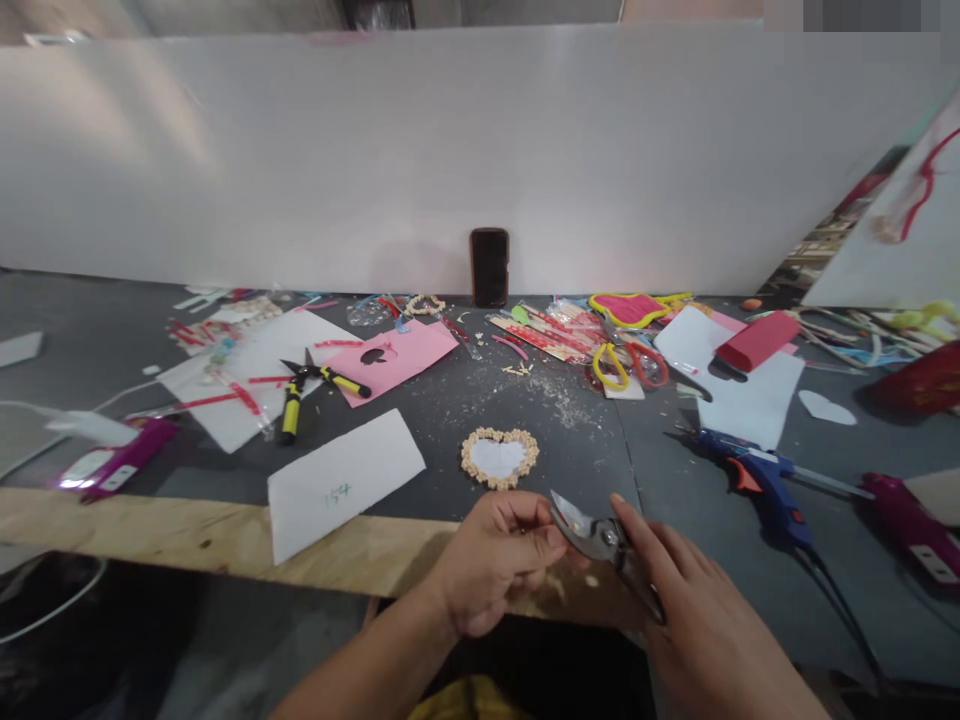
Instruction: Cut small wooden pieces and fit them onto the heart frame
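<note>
My right hand (pixel 686 590) is closed around a pair of pruning shears (pixel 600 540), whose blades point up and left. Close by the blades, my left hand (pixel 499 555) is in a pinch at the table's front edge; whatever small thing it grips is hidden by the fingers. A pale bit shows between the shear blades. Just beyond my hands lies a white paper heart (pixel 498 459) with a border of small beige pieces (pixel 471 470) around it.
A blue glue gun (pixel 765 490) with a cord lies right. Yellow-handled pliers (pixel 292 405), pink card (pixel 405 355) and a white card (pixel 345 490) are left. Scissors (pixel 611 368) sit behind, near scattered crumbs. A phone (pixel 490 265) leans on the white back panel (pixel 375 150).
</note>
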{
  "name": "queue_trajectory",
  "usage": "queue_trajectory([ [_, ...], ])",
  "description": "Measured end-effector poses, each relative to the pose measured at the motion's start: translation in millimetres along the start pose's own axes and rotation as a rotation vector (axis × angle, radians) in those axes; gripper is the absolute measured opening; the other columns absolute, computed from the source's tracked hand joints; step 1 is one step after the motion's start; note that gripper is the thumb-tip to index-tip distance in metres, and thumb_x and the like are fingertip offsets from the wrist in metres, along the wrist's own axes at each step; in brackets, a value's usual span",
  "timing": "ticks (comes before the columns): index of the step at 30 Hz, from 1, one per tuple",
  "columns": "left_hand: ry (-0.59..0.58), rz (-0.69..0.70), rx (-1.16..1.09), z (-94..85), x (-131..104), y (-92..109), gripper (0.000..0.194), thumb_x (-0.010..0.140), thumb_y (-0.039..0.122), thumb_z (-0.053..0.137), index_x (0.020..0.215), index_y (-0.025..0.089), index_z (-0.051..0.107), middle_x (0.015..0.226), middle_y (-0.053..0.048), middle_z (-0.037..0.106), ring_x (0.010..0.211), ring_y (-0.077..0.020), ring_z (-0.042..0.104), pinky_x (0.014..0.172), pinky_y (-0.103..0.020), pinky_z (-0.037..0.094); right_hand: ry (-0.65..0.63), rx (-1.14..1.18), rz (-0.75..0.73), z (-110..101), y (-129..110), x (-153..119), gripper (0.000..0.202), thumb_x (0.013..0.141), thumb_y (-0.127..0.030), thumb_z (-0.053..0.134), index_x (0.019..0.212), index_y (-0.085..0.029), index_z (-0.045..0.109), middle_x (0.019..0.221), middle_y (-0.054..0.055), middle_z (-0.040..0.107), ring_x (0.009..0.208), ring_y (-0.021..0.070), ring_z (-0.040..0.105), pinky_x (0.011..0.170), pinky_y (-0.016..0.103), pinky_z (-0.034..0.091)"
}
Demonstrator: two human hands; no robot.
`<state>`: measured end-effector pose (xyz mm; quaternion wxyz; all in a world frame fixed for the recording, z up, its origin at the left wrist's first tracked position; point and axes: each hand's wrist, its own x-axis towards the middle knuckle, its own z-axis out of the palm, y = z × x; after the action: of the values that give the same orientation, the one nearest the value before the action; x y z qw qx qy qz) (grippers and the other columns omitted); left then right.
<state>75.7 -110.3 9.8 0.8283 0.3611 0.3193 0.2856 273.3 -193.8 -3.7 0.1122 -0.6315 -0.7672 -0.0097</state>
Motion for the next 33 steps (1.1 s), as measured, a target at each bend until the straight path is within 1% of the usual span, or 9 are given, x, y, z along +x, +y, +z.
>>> queue_trajectory([
  [3, -0.035, -0.021, 0.011, -0.1, -1.1, 3.0, 0.036, 0.064, 0.042, 0.077, 0.071, 0.010, 0.061, 0.065, -0.002, 0.061, 0.034, 0.0014, 0.023, 0.035, -0.018, 0.011, 0.018, 0.016, 0.004, 1.3, 0.1, 2.2, 0.093, 0.061, -0.004, 0.040, 0.146, -0.027, 0.013, 0.107, 0.007, 0.062, 0.090, 0.0216, 0.062, 0.074, 0.034, 0.053],
  [6, 0.016, 0.065, 0.099, 1.2, 0.0, 5.0, 0.035, 0.068, 0.043, 0.073, 0.070, 0.010, 0.062, 0.057, 0.002, 0.054, 0.037, -0.0002, 0.024, 0.037, -0.017, 0.015, -0.005, 0.034, 0.019, 2.7, 0.8, 6.2, 0.087, 0.058, -0.004, 0.039, 0.142, -0.022, 0.028, 0.098, 0.008, 0.064, 0.083, 0.0208, 0.064, 0.072, 0.032, 0.053],
  [10, 0.140, 0.275, 0.371, 3.4, 4.1, 4.5, 0.024, 0.078, 0.034, 0.063, 0.074, 0.011, 0.066, 0.064, -0.002, 0.059, 0.056, -0.0083, 0.047, 0.051, -0.018, 0.036, -0.070, 0.028, 0.051, 3.4, 2.3, 10.0, 0.077, 0.059, -0.007, 0.041, 0.135, -0.017, 0.039, 0.094, 0.009, 0.065, 0.078, 0.0221, 0.065, 0.069, 0.033, 0.054],
  [13, 0.174, 0.335, 0.444, 4.8, 6.1, 2.9, 0.021, 0.080, 0.030, 0.059, 0.077, 0.011, 0.068, 0.073, -0.005, 0.065, 0.068, -0.0135, 0.055, 0.061, -0.021, 0.042, -0.085, 0.056, 0.058, 2.2, 1.8, 10.9, 0.077, 0.059, -0.006, 0.040, 0.135, -0.017, 0.039, 0.103, 0.011, 0.065, 0.085, 0.0221, 0.065, 0.073, 0.033, 0.054],
  [19, 0.164, 0.342, 0.417, 5.1, 8.8, 2.3, 0.022, 0.080, 0.031, 0.058, 0.074, 0.010, 0.065, 0.064, -0.001, 0.057, 0.058, -0.0097, 0.046, 0.055, -0.019, 0.036, -0.137, 0.135, 0.063, -4.1, 1.2, 13.9, 0.076, 0.060, -0.006, 0.039, 0.135, -0.016, 0.038, 0.112, 0.011, 0.064, 0.093, 0.0205, 0.065, 0.078, 0.030, 0.054],
  [22, 0.155, 0.366, 0.477, 4.5, 9.3, 4.2, 0.019, 0.079, 0.029, 0.060, 0.076, 0.011, 0.064, 0.063, 0.000, 0.054, 0.058, -0.0092, 0.044, 0.055, -0.019, 0.034, -0.105, 0.083, 0.077, -4.4, 2.2, 15.5, 0.079, 0.059, -0.006, 0.040, 0.137, -0.018, 0.036, 0.111, 0.011, 0.064, 0.092, 0.0220, 0.065, 0.076, 0.034, 0.054],
  [26, 0.160, 0.434, 0.528, 4.5, 8.3, 6.1, 0.018, 0.082, 0.027, 0.058, 0.078, 0.012, 0.067, 0.071, -0.002, 0.060, 0.067, -0.0115, 0.050, 0.063, -0.021, 0.038, -0.054, -0.008, 0.084, -2.1, 1.3, 15.4, 0.084, 0.058, -0.006, 0.040, 0.141, -0.019, 0.031, 0.109, 0.012, 0.064, 0.090, 0.0241, 0.063, 0.073, 0.037, 0.055],
  [29, 0.126, 0.352, 0.401, 3.3, 7.7, 5.3, 0.023, 0.079, 0.033, 0.064, 0.072, 0.011, 0.066, 0.060, 0.001, 0.055, 0.054, -0.0069, 0.043, 0.052, -0.018, 0.032, -0.030, -0.013, 0.048, -2.2, 0.7, 14.5, 0.091, 0.056, -0.005, 0.040, 0.144, -0.020, 0.024, 0.109, 0.011, 0.063, 0.091, 0.0235, 0.062, 0.072, 0.035, 0.054],
  [33, -0.015, 0.070, 0.073, -0.3, 5.4, 6.6, 0.034, 0.069, 0.043, 0.073, 0.070, 0.011, 0.062, 0.058, 0.001, 0.058, 0.035, 0.0006, 0.020, 0.037, -0.019, 0.011, -0.011, -0.003, 0.015, -5.3, 1.1, 12.9, 0.093, 0.059, -0.004, 0.040, 0.147, -0.024, 0.017, 0.109, 0.010, 0.062, 0.091, 0.0222, 0.062, 0.072, 0.034, 0.054],
])
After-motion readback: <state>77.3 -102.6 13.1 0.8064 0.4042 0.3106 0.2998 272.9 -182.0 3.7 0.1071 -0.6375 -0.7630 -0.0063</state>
